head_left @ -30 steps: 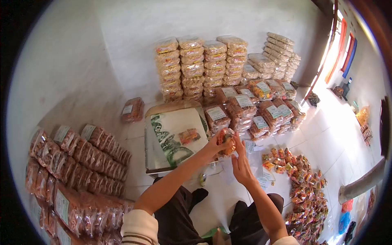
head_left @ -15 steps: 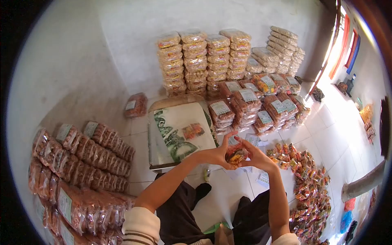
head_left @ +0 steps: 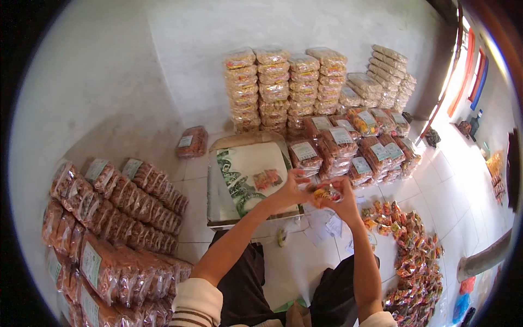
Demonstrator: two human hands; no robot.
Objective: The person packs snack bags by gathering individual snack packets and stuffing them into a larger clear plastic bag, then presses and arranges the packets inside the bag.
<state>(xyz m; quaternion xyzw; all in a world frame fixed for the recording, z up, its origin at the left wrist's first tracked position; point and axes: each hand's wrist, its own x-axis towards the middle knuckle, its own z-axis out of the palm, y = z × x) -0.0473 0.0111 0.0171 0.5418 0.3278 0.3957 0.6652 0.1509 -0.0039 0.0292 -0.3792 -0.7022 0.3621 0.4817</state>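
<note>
Over the floor in front of me I hold a small clear plastic snack packet (head_left: 325, 194) with orange, yellow and dark contents. My left hand (head_left: 290, 195) grips its left edge. My right hand (head_left: 343, 200) wraps round its right side, with the fingers closed. Left of my hands, a low table (head_left: 214, 188) carries a white and green printed sheet (head_left: 245, 158). On that sheet lie small packets (head_left: 267, 179) with reddish contents.
Stacked snack packs (head_left: 242, 92) stand along the wall, with labelled brown packs (head_left: 340, 136) before them. More labelled packs (head_left: 109, 261) fill the left side. Small filled packets (head_left: 414, 250) are heaped at right. Paper labels (head_left: 325, 226) lie on the tiles.
My hands have shifted slightly right, and the packet has been turned to lie flatter between them. The whole view has moved a little.
</note>
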